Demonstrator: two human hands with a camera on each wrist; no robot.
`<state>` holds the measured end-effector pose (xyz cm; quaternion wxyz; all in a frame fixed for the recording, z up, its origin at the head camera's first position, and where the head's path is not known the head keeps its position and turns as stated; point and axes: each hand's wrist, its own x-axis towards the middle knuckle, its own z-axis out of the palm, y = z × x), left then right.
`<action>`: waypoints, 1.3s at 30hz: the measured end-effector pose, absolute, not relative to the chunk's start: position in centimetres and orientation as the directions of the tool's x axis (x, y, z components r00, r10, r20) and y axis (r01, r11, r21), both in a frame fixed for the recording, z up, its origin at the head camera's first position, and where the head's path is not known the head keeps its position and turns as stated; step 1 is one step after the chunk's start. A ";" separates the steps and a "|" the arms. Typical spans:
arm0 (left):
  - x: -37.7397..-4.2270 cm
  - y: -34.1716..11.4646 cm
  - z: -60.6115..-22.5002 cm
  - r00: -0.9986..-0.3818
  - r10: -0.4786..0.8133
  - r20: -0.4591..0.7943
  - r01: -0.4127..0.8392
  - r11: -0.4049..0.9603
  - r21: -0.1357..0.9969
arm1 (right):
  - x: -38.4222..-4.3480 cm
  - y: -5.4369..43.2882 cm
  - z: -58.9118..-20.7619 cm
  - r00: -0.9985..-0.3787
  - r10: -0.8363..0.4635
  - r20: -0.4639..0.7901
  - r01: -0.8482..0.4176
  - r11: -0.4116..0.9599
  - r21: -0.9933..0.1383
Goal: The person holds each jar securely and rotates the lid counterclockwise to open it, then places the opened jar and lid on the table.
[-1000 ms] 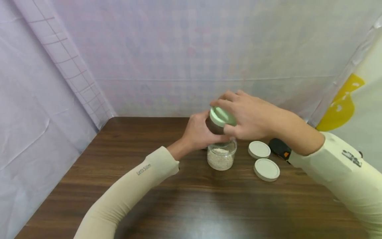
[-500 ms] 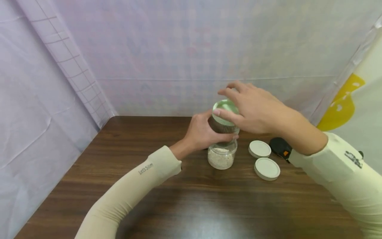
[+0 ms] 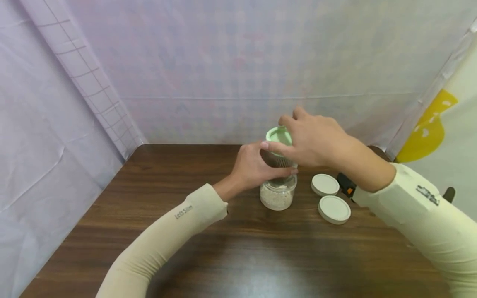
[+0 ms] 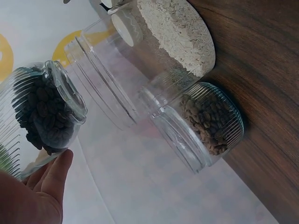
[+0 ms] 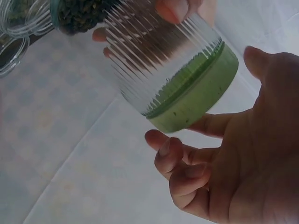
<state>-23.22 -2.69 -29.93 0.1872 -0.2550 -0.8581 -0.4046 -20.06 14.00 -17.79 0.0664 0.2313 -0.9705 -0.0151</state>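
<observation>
In the head view, my left hand [image 3: 249, 166] grips a ribbed glass jar [image 3: 278, 162] with a green lid [image 3: 277, 135] uppermost. Dark beans [image 4: 44, 112] gather at the lower end of this jar in the left wrist view. My right hand [image 3: 316, 140] is at the lid, with thumb and fingers spread around it. In the right wrist view the thumb [image 5: 261, 65] stands apart from the lid, and the other fingers bend loosely beside it. Below the held jar stands a clear jar of pale flakes [image 3: 276, 197]. Behind it is a ribbed jar of brown beans [image 4: 208, 123], uncovered.
Two white lids, one farther [image 3: 325, 184] and one nearer [image 3: 334, 209], lie right of the flakes jar. A black object with an orange mark [image 3: 346, 184] is partly hidden by the right forearm. Wood-grain table [image 3: 231, 256] meets hanging sheets [image 3: 208, 74] at the back and left.
My right hand first has its fingers over the green lid, then lifts and spreads, and now comes back down around it. The left hand keeps the jar at nearly the same spot.
</observation>
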 end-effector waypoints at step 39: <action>-23.1 -2.1 -30.3 -0.825 0.314 0.470 0.564 0.503 0.655 | -20.1 15.6 -17.9 -0.799 -0.568 0.197 -0.585 0.810 -0.036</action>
